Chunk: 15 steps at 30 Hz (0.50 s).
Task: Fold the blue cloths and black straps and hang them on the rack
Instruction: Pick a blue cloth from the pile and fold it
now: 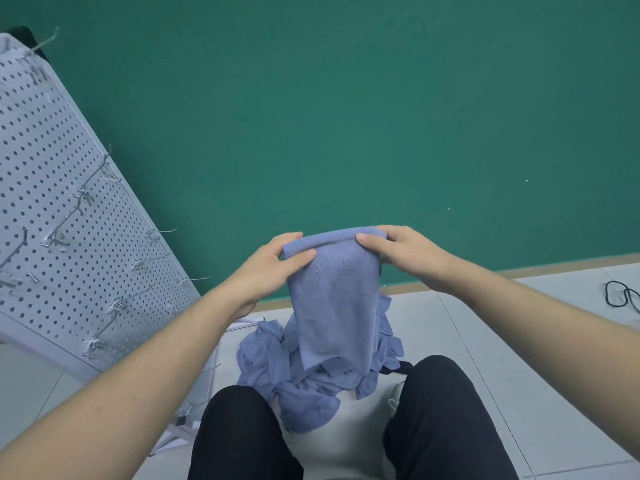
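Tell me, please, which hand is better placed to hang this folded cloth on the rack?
Probably left: the left hand is nearer the rack; both it and the right hand grip the cloth.

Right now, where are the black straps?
In the head view, black straps lie on the floor at the far right edge, beside the green wall.

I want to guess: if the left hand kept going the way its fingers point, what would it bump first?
Probably the right hand. The left hand points across the folded blue cloth that both grip, though depth is unclear.
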{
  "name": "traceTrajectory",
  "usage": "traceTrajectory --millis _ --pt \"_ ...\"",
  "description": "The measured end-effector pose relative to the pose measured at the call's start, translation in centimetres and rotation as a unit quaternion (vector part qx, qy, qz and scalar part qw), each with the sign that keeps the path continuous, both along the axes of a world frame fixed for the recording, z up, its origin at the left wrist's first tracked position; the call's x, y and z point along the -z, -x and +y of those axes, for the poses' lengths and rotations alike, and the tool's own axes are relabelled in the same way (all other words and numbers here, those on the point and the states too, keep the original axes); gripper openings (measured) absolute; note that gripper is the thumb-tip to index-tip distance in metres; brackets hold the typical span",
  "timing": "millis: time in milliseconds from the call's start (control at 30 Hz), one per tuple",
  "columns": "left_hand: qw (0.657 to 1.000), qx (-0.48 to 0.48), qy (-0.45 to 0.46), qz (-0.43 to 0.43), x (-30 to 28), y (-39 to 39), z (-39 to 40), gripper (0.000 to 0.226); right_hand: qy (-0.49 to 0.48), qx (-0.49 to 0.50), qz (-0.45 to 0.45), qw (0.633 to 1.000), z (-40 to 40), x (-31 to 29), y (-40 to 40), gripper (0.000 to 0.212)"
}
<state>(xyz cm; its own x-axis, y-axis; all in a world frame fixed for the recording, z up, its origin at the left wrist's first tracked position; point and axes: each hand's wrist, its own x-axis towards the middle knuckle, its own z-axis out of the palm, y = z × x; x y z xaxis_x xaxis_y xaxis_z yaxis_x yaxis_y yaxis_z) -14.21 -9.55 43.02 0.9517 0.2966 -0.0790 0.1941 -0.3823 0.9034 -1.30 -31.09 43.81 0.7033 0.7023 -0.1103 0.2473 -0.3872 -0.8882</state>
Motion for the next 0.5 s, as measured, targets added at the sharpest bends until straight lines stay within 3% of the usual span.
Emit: traceTrajectory --millis 100,200,333,400,500 --pt "0.998 -0.041 0.026 -0.045 0.3 -0.1 -1.3 0.018 -0.057 0.047 0.021 0.997 0.9 0.5 0.9 0.034" --pt "0.990 -0.075 0.092 -0.075 0.1 -0.5 -2.8 0.015 -0.081 0.094 0.024 0.992 2.2 0.4 1.7 0.029" --pt "0.974 -0.142 0.129 -0.120 0.2 -1.0 -3.8 0.019 -0.153 0.052 0.191 0.968 2.5 0.5 1.9 0.047" --pt "0.975 -0.153 0.103 -0.127 0.1 -0.8 -4.1 0.020 -0.160 0.030 0.193 0.968 2.2 0.6 2.1 0.033" --pt "0.975 -0.154 0.033 -0.157 0.2 -0.6 -4.4 0.019 -0.166 0.074 0.151 0.972 2.2 1.2 2.2 0.023"
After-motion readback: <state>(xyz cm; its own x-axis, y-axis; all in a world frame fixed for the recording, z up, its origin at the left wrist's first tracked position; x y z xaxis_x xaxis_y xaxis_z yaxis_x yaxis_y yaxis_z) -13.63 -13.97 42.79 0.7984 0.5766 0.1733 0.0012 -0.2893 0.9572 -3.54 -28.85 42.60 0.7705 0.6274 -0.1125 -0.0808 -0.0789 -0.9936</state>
